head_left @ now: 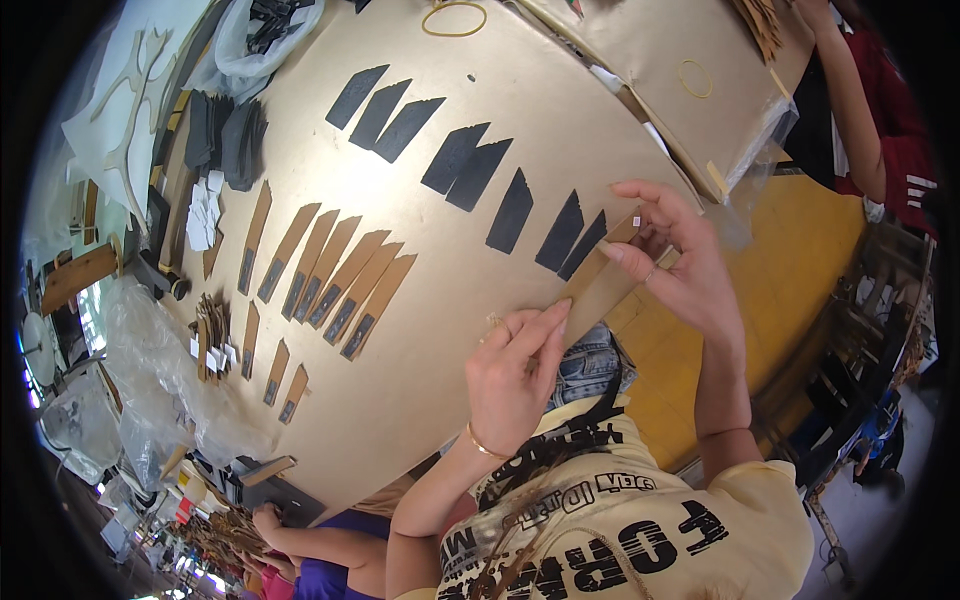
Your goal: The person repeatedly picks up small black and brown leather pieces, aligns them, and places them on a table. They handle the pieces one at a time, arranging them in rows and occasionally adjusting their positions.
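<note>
My left hand (515,375) and my right hand (680,265) both grip one long brown cardboard strip (598,288) at the near edge of a gold-coloured board (440,300). The left fingers pinch its lower end, the right fingers hold its upper end, where a small white piece shows. Just beyond the strip lie black wedge-shaped pieces (512,212) in a loose row. Further left, several brown strips with dark patches (340,275) are fanned out side by side.
A stack of black pieces (225,140) and small white pieces (203,215) sit at the board's left. Clear plastic bags (150,380) lie below. Rubber bands (453,18) rest at the top. Another person in red (880,110) works at upper right; one in purple (320,560) below.
</note>
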A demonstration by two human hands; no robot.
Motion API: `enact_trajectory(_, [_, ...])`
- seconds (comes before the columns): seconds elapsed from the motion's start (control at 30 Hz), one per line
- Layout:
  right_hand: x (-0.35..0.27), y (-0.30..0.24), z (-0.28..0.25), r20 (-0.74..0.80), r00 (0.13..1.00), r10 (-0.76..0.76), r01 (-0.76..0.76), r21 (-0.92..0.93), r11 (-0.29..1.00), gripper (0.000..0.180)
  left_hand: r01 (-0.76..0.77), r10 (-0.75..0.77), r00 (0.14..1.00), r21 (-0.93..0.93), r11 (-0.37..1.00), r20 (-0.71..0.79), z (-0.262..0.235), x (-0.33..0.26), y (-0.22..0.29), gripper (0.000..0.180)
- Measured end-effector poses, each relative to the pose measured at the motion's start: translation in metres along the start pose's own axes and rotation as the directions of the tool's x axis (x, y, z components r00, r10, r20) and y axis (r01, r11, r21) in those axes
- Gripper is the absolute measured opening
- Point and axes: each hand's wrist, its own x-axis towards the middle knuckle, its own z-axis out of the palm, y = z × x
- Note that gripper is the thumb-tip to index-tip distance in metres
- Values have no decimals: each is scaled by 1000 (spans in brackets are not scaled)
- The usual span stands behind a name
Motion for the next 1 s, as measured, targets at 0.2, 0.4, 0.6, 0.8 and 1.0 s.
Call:
enact_trajectory(0.2, [0,1,3,21,999,-38,39,-52,998,44,-2,1,999,25,1000,36,1,-5,-8,36])
enact_trajectory(0.4, [1,-1,5,13,1000,-21,22,-79,997,44,-69,55,994,155,985,96,2,-5,-14,55])
enact_trajectory(0.6, [1,0,6,7,1000,-26,26,-91,995,44,-85,66,992,179,980,112,2,-5,-13,57])
enact_trajectory(0.8, [2,0,7,0,1000,-18,18,-84,996,44,-66,44,991,179,982,123,2,-4,-12,58])
enact_trajectory(1.0, [2,-1,6,-3,1000,-5,5,-77,997,44,-68,40,989,191,979,146,1,-4,-12,58])
